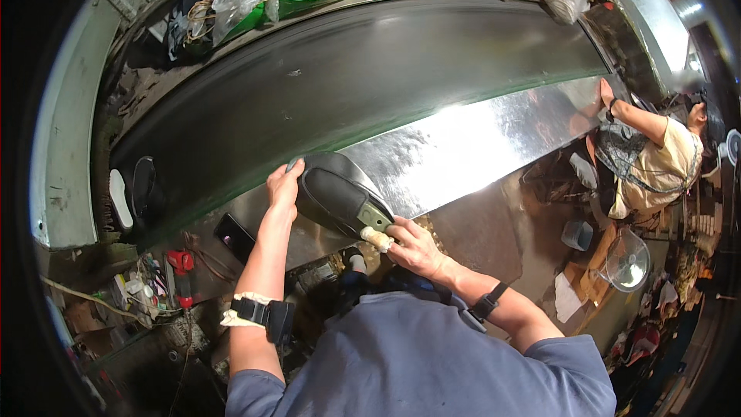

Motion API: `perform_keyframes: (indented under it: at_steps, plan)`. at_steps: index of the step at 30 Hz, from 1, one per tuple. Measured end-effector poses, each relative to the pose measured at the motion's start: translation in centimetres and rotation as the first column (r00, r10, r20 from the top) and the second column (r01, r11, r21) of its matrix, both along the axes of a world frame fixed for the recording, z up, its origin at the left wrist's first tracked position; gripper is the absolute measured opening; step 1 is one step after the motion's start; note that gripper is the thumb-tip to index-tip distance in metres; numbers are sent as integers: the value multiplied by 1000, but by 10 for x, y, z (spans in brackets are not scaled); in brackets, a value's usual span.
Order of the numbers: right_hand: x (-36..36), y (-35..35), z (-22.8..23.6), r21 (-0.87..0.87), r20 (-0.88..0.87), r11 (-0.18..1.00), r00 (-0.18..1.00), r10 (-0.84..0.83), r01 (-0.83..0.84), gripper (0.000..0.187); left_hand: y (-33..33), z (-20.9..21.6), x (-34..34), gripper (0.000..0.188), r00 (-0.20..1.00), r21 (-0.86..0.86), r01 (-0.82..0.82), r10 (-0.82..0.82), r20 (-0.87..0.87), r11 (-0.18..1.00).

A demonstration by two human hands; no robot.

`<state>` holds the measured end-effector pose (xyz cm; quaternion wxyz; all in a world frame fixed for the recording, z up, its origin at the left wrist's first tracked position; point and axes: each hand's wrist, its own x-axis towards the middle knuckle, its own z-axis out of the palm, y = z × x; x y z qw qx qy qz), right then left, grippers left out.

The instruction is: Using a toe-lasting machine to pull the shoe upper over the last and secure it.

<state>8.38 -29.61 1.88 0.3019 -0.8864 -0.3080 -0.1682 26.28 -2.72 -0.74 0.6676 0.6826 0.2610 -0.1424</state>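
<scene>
A black slip-on shoe [336, 194] is held in front of me over the near edge of the bench, its toe pointing up and left. Green material, apparently a shoe last [373, 216], shows in its opening at the heel end. My left hand [285, 185] grips the side of the toe, thumb up along the edge. At the heel, my right hand [417, 247] closes round the end of the shoe; cream-coloured wrapping [377, 239] covers some of its fingertips. The underside of the shoe is hidden.
A dark conveyor belt [370, 54] runs behind a shiny metal ledge [463, 147]. A white sole [120, 197] and a dark shoe piece [143, 185] lie at its left. Nearby are a phone [234, 237] and red power tool [181, 264]. A co-worker [656, 154] sits at right.
</scene>
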Motion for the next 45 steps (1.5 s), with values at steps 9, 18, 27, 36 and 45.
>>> perform_keyframes:
  at_steps: [9, 18, 27, 36, 45]
  plan:
    - [21, 13, -33, 413, -553, 874, 833, 16, 257, 92, -34, -4, 3, 41, 982, 578, -94, -19, 188, 811]
    - [-29, -44, -25, 269, -455, 958, 890, 41, 94, 83, -75, 9, -45, 60, 996, 558, 85, -57, -67, 826]
    - [-29, -51, -42, 359, -577, 930, 801, 161, 73, 89, -83, -8, -64, 41, 996, 500, -52, 8, 89, 864]
    - [46, -21, 53, 284, -945, 890, -51, 322, 356, 109, -60, 63, -115, 35, 940, 304, -252, 159, 301, 919]
    - [-26, 123, 100, 624, -777, 775, -21, 629, 99, 56, 62, 126, -285, 33, 716, 310, -679, 506, 480, 666]
